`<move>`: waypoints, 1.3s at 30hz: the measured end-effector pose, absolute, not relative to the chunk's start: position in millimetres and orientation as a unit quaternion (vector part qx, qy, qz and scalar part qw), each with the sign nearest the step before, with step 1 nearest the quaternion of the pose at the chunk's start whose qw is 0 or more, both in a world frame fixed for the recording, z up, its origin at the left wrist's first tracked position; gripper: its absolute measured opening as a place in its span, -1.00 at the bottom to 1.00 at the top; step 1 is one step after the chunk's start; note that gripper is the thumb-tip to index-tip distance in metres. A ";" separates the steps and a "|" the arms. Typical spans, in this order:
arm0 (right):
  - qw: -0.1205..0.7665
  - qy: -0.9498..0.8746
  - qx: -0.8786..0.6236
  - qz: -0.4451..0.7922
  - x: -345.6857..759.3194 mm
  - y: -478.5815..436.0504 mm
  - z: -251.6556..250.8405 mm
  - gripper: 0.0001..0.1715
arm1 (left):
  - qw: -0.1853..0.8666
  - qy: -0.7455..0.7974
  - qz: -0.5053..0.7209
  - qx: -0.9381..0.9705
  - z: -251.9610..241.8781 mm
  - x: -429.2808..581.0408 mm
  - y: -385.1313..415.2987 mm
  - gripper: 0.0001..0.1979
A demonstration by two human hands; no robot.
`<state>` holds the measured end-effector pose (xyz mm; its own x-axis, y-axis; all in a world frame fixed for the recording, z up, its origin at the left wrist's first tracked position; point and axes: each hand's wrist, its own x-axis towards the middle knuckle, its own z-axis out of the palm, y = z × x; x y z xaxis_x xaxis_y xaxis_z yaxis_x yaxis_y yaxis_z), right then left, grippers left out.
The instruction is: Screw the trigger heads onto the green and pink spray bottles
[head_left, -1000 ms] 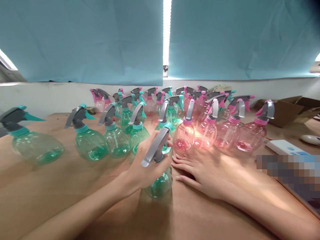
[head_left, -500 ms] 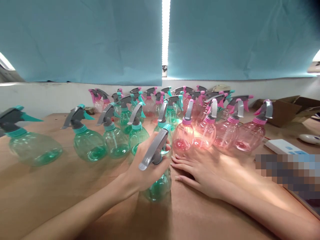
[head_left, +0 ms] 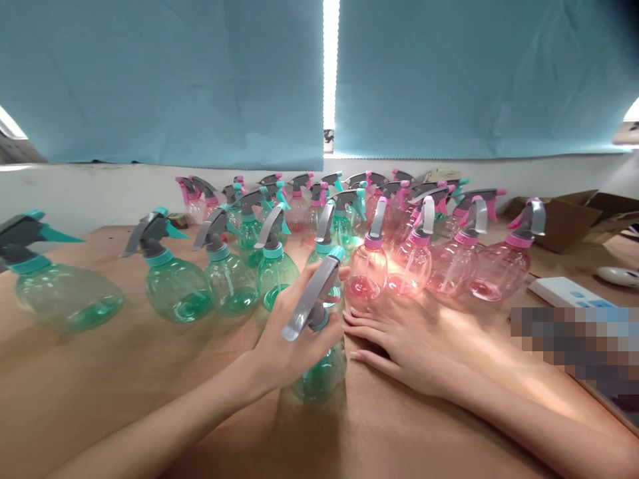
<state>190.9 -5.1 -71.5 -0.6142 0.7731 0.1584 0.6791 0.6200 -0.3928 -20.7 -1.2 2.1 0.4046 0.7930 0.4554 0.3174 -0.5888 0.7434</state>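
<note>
My left hand [head_left: 292, 336] is wrapped round the neck of a green spray bottle [head_left: 322, 372] that stands on the wooden table [head_left: 124, 372] in front of me. Its grey trigger [head_left: 310, 297] sticks out over my fingers. My right hand [head_left: 394, 346] lies flat on the table just right of that bottle, fingers stretched out and holding nothing. A row of green spray bottles [head_left: 174, 289] stands behind to the left. Pink spray bottles [head_left: 414, 263] stand behind to the right.
More green and pink bottles crowd the back of the table below a blue curtain [head_left: 200, 80]. An open cardboard box [head_left: 574, 223] sits at the far right. A white box [head_left: 564, 291] and a white object [head_left: 619, 276] lie near the right edge.
My left hand has shifted its grip a little on the bottle's neck and the trigger head has tipped slightly. My right hand has stayed flat on the table.
</note>
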 end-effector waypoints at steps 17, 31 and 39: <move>0.171 -0.886 -0.405 0.151 193.0 -4.8 -74.2 -0.48 | 0.290 0.359 0.404 0.789 6.1 -18.6 -2.9 -0.59; 0.180 -0.886 -0.395 0.161 194.4 -4.3 -77.2 -0.48 | 0.302 0.362 0.409 0.781 3.0 -19.7 -9.8 -0.60; 0.171 -0.887 -0.402 0.150 193.4 -4.1 -75.8 -0.49 | 0.289 0.343 0.420 0.789 1.2 -20.2 -7.3 -0.59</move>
<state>193.4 -4.1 -75.8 -0.6184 0.7647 0.1814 0.6621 0.6312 -0.4040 -20.2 -7.3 1.2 0.4120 0.7839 0.4645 0.2990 -0.5979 0.7437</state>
